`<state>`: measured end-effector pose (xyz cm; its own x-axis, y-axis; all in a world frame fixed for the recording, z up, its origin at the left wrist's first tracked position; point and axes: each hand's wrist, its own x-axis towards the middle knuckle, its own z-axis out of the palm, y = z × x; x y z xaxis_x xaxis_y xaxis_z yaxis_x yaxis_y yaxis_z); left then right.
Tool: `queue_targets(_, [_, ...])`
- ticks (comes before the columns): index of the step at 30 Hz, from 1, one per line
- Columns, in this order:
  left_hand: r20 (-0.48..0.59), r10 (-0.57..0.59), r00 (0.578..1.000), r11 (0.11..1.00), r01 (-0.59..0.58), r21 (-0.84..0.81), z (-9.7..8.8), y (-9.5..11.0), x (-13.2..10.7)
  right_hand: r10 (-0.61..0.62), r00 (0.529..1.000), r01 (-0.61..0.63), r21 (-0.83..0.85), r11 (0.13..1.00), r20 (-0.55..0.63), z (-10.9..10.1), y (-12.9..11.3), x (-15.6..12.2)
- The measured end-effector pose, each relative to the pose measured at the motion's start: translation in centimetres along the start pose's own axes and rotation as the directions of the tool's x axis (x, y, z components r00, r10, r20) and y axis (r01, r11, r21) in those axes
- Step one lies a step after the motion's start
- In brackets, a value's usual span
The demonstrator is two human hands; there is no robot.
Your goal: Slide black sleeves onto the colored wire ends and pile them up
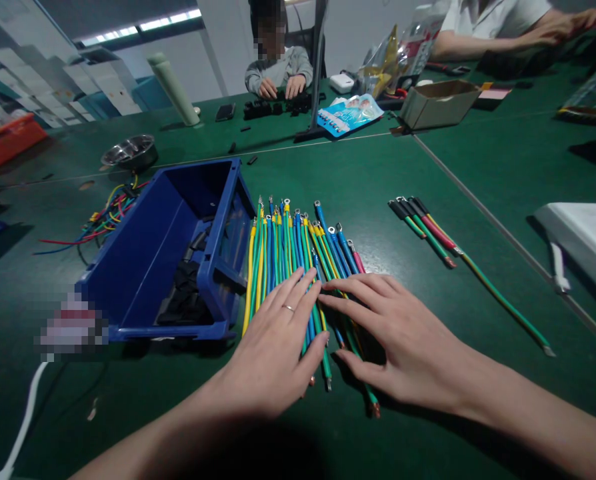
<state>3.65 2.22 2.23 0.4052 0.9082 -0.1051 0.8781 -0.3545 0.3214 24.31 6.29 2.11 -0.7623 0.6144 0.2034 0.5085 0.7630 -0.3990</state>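
A row of cut cables [278, 250] in yellow, green and blue lies side by side on the green table, ring terminals at the far ends. My left hand [281, 333] rests flat across the middle of the row, fingers stretched, a ring on one finger. From the right, my right hand [393, 327] lies over the blue and green cables, fingers spread and its fingertips close to the left hand's. Bare copper shows at some near ends. Parts of the cables under both palms are hidden. Several cables with black sleeves [418, 217] lie apart on the right.
Left of the row stands a blue bin [143, 267] with black pieces inside. Behind it are loose thin wires [111, 213] and a metal bowl [131, 152]. A cardboard box [441, 105] and blue packet [351, 115] lie farther back. Two people sit across the table.
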Motion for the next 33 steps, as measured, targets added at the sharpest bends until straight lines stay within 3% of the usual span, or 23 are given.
queue_targets(13, [-0.011, 0.008, 1.0, 1.0, -0.008, 0.019, 0.2, 0.0, -0.2, 0.01, 0.999, -0.008, 0.035, 0.999, -0.041, 0.2, 0.1, 0.0])
queue_targets(22, [-0.017, 0.014, 1.0, 1.0, -0.014, 0.004, 0.1, 0.1, -0.2, -0.064, 0.998, 0.064, 0.023, 0.998, -0.022, 0.2, 0.8, 0.1])
queue_targets(28, [-0.028, 0.025, 0.999, 1.0, -0.025, 0.008, 0.1, 0.1, -0.2, -0.014, 0.996, 0.026, 0.139, 0.99, -0.083, -0.1, 1.1, 0.0])
queue_targets(33, [-0.022, 0.023, 0.999, 1.0, -0.023, 0.01, 0.1, 0.1, -0.1, 0.068, 0.996, -0.05, 0.317, 0.947, -0.048, -0.4, 1.1, -0.1])
